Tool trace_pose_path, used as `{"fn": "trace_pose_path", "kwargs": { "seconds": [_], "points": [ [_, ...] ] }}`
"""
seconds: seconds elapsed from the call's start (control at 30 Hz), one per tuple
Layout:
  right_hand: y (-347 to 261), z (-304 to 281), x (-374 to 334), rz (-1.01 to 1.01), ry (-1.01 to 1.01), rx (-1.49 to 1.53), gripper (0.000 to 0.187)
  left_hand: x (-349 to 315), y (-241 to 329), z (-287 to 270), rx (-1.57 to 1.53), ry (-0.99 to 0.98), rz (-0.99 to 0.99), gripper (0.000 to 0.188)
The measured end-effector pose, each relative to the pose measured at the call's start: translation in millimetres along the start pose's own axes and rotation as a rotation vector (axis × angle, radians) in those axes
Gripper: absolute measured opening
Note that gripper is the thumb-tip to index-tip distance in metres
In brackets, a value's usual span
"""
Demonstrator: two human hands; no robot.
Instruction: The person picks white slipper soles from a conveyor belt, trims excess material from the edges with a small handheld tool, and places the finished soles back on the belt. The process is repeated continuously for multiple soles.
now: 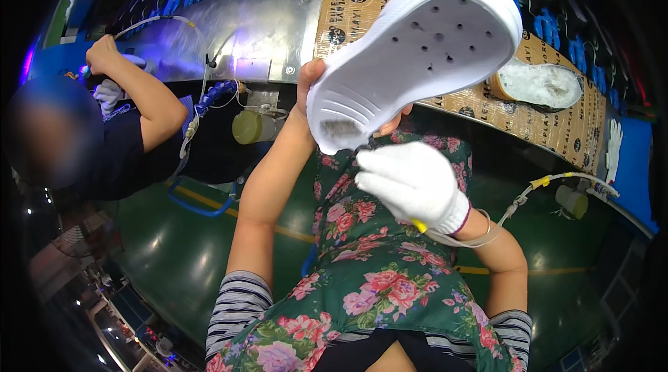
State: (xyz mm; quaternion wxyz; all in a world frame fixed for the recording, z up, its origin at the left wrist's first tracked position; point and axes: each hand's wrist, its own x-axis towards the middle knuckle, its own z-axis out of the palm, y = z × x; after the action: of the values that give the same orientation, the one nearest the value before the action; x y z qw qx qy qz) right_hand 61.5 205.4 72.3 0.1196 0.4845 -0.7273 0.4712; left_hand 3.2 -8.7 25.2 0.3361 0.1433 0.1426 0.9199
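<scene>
Bare left hand (306, 94) gripped a long, white, hole-dotted, rubbery shoe sole (417, 52); white-gloved right hand (410, 181) kinda bunched its fingers, couldn't tell if holding anything.

Cardboard (536, 125) on bench (271, 17), behind shoe (424, 49); co-wkr (115, 146) L, loose glove (614, 149) R.

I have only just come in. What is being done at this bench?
The bare left hand holds up a white shoe piece, its holed side showing. The gloved right hand is close to the piece's narrow end; whether it touches is unclear. A whitish sole-shaped thing lies on cardboard on the bench.
</scene>
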Motion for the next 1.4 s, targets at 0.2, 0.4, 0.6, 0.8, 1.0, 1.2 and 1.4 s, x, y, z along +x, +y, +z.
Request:
{"fn": "trace_pose_path", "kwargs": {
  "seconds": [0.2, 0.4, 0.6, 0.8, 1.0, 1.2, 1.4],
  "points": [
    [-8, 3, -9, 0.079, -0.087, 0.323, 0.039, 3, 0, -7, -0.022, -0.071, -0.026, 0.113],
    [-8, 8, -4, 0.033, -0.099, 0.005, 0.027, 0, 7, 3, 0.163, 0.050, -0.021, 0.110],
    [-15, 2, 3, 0.333, 0.031, 0.431, 0.028, 14, 10, -13, 0.104, -0.171, 0.119, 0.118],
    [-19, 3, 10, 0.286, -0.009, 0.237, 0.027, 16, 3, 6, 0.076, 0.037, 0.160, 0.124],
    [-4, -5, 9, 0.430, 0.016, 0.342, 0.019, 7, -3, -15, 0.014, -0.035, 0.163, 0.120],
    [20, -41, 22, 0.472, 0.143, 0.329, 0.014, 3, -23, 0, 0.041, 0.350, 0.192, 0.104],
    [71, -79, 53, 0.132, 0.287, -0.303, 0.026, 0, -52, 9, -0.147, 0.204, 0.091, 0.100]
  ]
}}
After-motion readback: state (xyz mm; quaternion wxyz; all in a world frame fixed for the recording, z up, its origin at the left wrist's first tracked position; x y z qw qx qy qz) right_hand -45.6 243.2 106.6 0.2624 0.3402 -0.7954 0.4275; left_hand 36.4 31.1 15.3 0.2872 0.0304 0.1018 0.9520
